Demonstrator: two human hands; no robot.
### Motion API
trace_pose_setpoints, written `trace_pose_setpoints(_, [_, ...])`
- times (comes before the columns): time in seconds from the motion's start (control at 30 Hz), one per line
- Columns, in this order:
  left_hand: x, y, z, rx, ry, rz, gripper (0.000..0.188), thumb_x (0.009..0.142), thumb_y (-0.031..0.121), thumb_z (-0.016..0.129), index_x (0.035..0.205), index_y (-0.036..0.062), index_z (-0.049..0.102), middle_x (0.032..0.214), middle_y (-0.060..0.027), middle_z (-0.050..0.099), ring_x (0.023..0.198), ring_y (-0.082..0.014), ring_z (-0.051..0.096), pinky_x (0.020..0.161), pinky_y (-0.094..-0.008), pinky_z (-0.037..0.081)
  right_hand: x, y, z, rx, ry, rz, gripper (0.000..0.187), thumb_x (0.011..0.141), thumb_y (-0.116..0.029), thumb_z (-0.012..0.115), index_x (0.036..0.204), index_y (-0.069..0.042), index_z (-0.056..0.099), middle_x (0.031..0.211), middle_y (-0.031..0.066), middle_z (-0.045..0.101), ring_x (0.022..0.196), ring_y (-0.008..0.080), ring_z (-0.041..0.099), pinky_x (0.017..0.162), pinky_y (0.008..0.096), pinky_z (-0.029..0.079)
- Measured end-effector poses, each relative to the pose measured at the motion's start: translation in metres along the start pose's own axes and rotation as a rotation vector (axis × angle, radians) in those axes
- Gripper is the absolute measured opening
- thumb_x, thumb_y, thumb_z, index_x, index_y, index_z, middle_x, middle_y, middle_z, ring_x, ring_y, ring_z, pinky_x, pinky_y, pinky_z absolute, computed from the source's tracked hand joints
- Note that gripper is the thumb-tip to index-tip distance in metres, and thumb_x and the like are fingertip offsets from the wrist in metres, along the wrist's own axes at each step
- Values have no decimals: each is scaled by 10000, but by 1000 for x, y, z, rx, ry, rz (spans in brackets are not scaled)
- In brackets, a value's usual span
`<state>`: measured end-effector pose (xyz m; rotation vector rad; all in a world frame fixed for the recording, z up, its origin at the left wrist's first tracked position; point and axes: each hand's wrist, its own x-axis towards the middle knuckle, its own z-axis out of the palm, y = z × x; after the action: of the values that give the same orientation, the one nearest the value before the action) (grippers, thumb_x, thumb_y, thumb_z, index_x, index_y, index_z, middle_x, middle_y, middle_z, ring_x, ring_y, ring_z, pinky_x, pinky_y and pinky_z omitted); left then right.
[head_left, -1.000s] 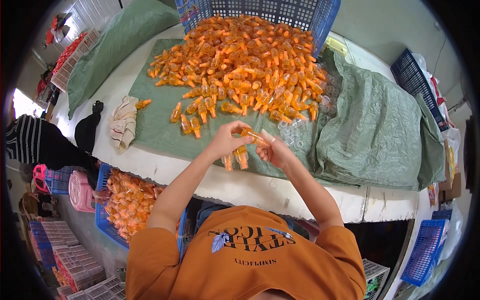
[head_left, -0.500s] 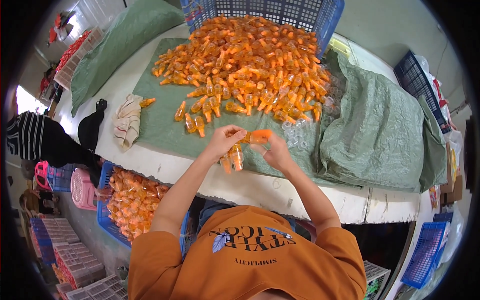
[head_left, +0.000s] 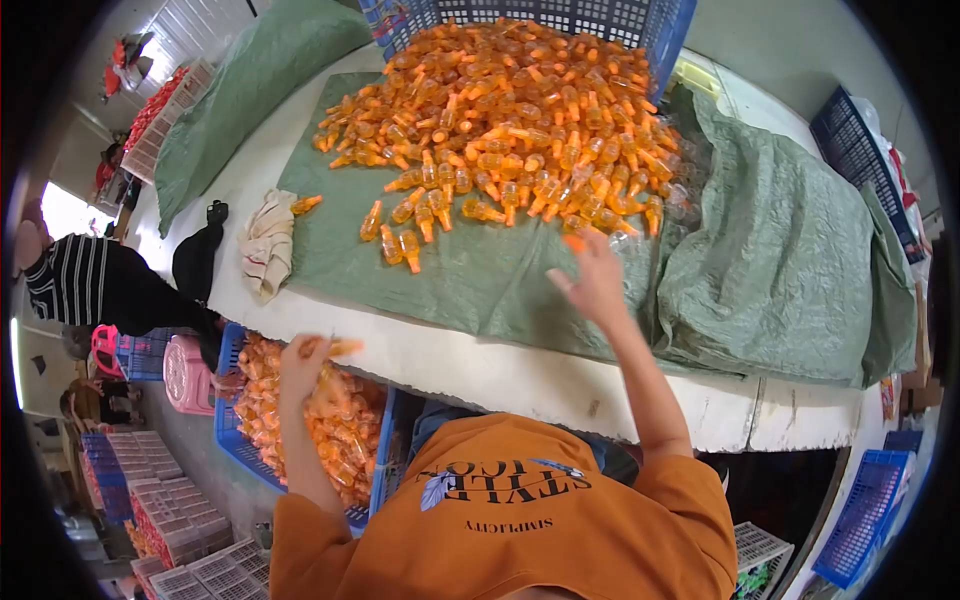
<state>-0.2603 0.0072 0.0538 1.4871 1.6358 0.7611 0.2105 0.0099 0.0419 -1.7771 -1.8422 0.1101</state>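
My left hand is over the blue crate below the table's front edge. Its fingers are closed on a small orange bottle, slightly blurred; whether more than one is held is hard to see. Orange bottles of the same kind fill the crate. My right hand reaches over the green sheet to the front edge of a heaped pile of small orange bottles. Its thumb stands apart from the fingers, and an orange cap shows at the fingertips. Clear plastic rings lie partly behind this hand.
A tipped blue basket stands behind the pile. On the table lie a green sack at right and a crumpled cloth at left. Another person is at far left, near a pink stool.
My hands have parted. The left moved down and left over the crate with an orange bottle; the right moved up to the pile's edge. The view has shifted slightly.
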Motion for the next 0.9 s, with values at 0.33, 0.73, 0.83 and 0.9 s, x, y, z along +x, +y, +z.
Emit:
trace_pose_setpoints(0.33, [128,50,47,472,88,409,518,741,346,654,1145,54,512,1136,-179,528,1078,-319,483,902,-379,385,11,42,27,-235,18,166,419,696,-302,685,1028,-83,552,1085,111,543,1114,370,427,867,421,417])
trace_pose_setpoints(0.73, [103,70,225,468,227,336,531,726,474,615,1173,207,507,1249,-137,404,1120,-330,388,918,-468,327,23,28,29,-312,-61,221,339,658,-236,707,932,-82,581,1063,87,555,1110,340,427,842,405,430])
trace_pose_setpoints(0.83, [73,83,229,460,160,431,525,718,412,643,1167,178,501,1228,-147,417,1105,-354,390,903,-445,343,26,33,36,-145,77,5,316,655,-200,710,919,-84,581,1056,98,549,1084,326,445,794,394,443])
trace_pose_setpoints(0.9, [73,81,219,334,272,477,508,720,385,648,1144,146,501,1185,-142,457,1088,-334,416,888,-433,353,19,19,26,-87,111,-39,306,661,-187,705,922,-85,581,1055,106,544,1056,322,463,776,390,446])
